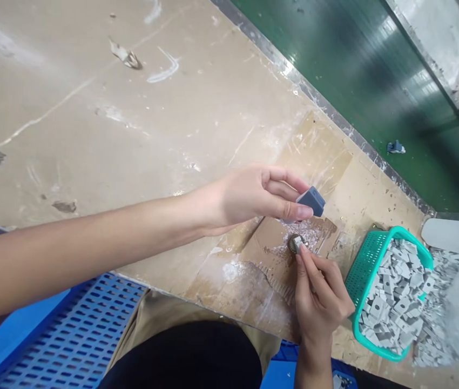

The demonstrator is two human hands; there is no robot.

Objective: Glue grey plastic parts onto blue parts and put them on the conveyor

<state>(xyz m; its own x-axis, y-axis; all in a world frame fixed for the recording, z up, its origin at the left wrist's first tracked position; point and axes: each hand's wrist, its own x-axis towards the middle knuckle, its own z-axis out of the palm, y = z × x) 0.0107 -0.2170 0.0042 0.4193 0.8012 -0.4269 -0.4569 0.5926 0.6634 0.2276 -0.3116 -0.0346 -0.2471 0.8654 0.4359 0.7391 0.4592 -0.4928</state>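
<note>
Pinching tight, my right hand point(321, 300) holds a small round grey part point(296, 244) against the scuffed cardboard point(264, 259); my left hand point(254, 197) grips a slate-blue block point(311, 201) between thumb and fingers. Just beside sits a teal mesh basket point(369, 270) heaped with grey pieces point(395, 294).

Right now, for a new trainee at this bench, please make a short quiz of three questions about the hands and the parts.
1. What does the left hand hold?
2. True or false: the teal mesh basket is filled with small grey pieces.
3. Which is nearer to the basket, the left hand or the right hand?

Key:
1. A blue-grey block.
2. True.
3. The right hand.
</note>
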